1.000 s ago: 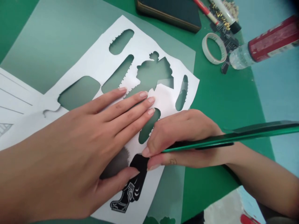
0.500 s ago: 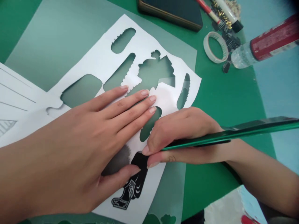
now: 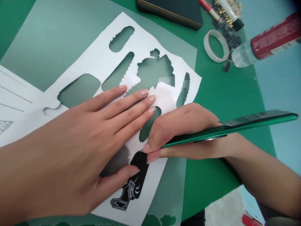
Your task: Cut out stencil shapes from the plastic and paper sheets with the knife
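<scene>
A white paper sheet (image 3: 98, 59) with several cut-out holes lies on a translucent mat (image 3: 54, 34) over the green table. My left hand (image 3: 77, 150) lies flat on the sheet, fingers stretched out and pressing it down; its thumb rests beside a black printed figure (image 3: 131, 185) at the sheet's lower edge. My right hand (image 3: 183, 131) is closed on a long green craft knife (image 3: 235, 127), its tip hidden at the top of the black figure. The handle sticks out to the right.
At the back lie a dark box (image 3: 174, 11), a tape roll (image 3: 215, 45), pens (image 3: 211, 11) and a red-labelled plastic bottle (image 3: 265, 40). More white paper (image 3: 14, 100) lies at the left. Green table surface (image 3: 230, 91) shows to the right.
My right hand and the knife have shifted slightly up the sheet, and the handle tilts a little higher. My left hand stays pressed on the paper.
</scene>
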`<state>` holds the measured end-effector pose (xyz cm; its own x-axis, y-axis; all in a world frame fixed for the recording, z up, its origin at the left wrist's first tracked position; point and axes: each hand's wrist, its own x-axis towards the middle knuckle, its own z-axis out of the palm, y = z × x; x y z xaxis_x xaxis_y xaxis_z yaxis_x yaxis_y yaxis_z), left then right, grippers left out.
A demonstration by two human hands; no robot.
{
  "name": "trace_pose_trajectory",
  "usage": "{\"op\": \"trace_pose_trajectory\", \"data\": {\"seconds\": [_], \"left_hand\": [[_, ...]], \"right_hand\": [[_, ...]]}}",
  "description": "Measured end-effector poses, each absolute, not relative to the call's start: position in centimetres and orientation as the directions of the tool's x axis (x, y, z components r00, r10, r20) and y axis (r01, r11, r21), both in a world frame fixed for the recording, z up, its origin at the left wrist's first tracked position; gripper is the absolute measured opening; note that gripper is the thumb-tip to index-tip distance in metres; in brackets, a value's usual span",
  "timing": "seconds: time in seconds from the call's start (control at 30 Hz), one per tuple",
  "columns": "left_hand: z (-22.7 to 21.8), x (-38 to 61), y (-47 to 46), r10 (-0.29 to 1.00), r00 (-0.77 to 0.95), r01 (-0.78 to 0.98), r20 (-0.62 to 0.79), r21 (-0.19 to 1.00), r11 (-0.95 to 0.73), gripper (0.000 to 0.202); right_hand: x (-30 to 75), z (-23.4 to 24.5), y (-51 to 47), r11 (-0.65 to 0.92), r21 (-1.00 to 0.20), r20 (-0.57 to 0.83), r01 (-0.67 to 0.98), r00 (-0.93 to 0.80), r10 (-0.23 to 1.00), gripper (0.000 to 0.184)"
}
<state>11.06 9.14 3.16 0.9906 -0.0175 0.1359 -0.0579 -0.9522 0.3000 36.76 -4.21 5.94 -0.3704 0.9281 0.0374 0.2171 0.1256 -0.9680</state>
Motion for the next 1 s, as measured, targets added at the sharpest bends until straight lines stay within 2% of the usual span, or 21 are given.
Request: {"op": "trace_pose_trajectory", "data": {"seconds": [0.33, 0.43, 0.53, 0.67, 0.8, 1.0], "left_hand": [[2.98, 11.20, 9.02, -0.003, 0.990, -0.052, 0.139, 0.352, -0.935, 0.092], [2.87, 11.28, 9.06, -0.001, 0.991, -0.052, 0.137, 0.368, -0.928, 0.093], [2.89, 11.29, 9.09, 0.002, 0.991, -0.047, 0.135, 0.360, -0.932, 0.093], [3.02, 11.23, 9.09, -0.002, 0.992, -0.048, 0.127, 0.363, -0.930, 0.098], [3.04, 11.21, 9.09, -0.015, 0.989, -0.064, 0.145, 0.338, -0.939, 0.095], [3.15, 11.41, 9.09, -0.022, 0.990, -0.062, 0.138, 0.291, -0.955, 0.093]], "right_hand": [[36.38, 5.70, -4.75, 0.188, -0.943, 0.094, 0.276, -0.323, 0.942, 0.012], [36.36, 5.72, -4.82, 0.153, -0.947, 0.056, 0.283, -0.322, 0.945, 0.013], [36.31, 5.68, -4.90, 0.116, -0.956, 0.023, 0.268, -0.327, 0.945, 0.013], [36.25, 5.44, -5.04, 0.153, -0.956, 0.068, 0.251, -0.317, 0.946, 0.011], [36.29, 5.30, -5.08, 0.159, -0.954, 0.068, 0.255, -0.332, 0.941, 0.009], [36.32, 5.38, -4.95, 0.201, -0.939, 0.104, 0.278, -0.328, 0.939, 0.015]]}}
